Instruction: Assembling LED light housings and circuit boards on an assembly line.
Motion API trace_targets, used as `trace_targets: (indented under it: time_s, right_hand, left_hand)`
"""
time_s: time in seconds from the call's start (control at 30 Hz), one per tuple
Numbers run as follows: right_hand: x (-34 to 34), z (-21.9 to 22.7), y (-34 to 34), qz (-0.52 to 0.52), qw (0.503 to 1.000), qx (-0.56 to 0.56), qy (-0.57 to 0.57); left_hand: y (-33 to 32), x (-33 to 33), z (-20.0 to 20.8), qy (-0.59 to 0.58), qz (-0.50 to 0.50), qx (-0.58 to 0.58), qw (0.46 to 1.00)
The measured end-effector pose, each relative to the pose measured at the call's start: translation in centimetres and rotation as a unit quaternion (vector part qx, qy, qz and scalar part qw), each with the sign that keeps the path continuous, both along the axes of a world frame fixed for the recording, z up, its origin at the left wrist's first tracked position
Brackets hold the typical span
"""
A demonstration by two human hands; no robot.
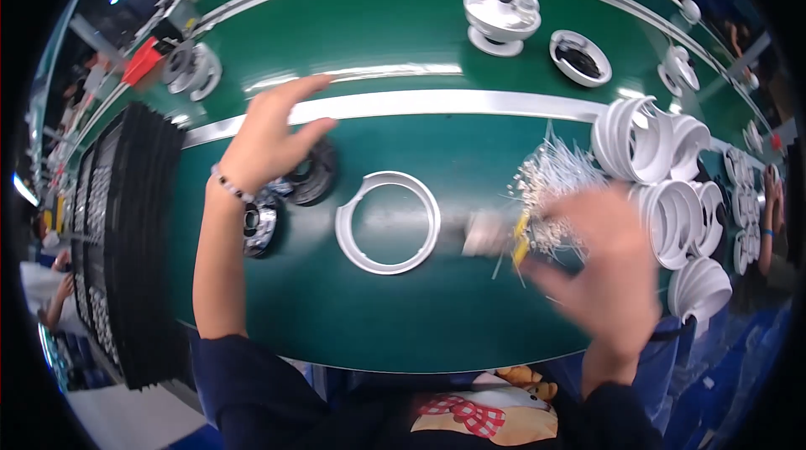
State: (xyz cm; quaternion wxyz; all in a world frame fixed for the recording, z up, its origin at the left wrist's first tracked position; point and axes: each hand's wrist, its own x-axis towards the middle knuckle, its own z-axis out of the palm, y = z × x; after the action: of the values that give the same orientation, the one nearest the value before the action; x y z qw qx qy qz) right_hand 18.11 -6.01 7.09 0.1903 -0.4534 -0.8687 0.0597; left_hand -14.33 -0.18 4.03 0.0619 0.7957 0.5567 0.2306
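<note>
The blurred right hand (603, 253) curves at white wires (564, 166), its grasp impossible to tell. The left hand (270, 135) is raised, empty, thumb spread, near a black round part (319, 175). Between them lies a white ring (434, 219).

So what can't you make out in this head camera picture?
All in the head view:
- Right hand: blurred, so its grip is unclear.
- Yellow item: blurred; what it is can't be told.
- Pale block: blurred, its edges smeared.
- Wire bundle: partly hidden by the right hand.
- Black round part: partly covered by the left hand.
- Dark contents of the white bowl: too small to identify.
</note>
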Motion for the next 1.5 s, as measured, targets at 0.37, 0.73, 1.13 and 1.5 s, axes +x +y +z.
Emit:
trace_targets:
  time_s: [0.37,0.73,1.13,1.5]
  right_hand:
    - [-3.5,-9.6,-7.4,0.154,0.984,-0.087,0.008]
    - [-11.6,-7.1,0.1,0.166,0.973,-0.141,-0.072]
    - [-12.2,-7.4,2.0,0.119,0.986,-0.114,0.028]
    - [-13.9,-7.7,2.5,0.141,0.777,-0.314,0.527]
  left_hand:
    - [-1.9,-4.0,-5.1,0.038,0.244,-0.159,0.956]
    - [-4.7,0.2,-8.0,-0.339,0.267,0.078,0.898]
    - [-7.6,3.0,-7.0,-0.843,0.079,-0.02,0.531]
    - [-8.6,6.4,-7.4,-0.78,0.031,-0.006,0.625]
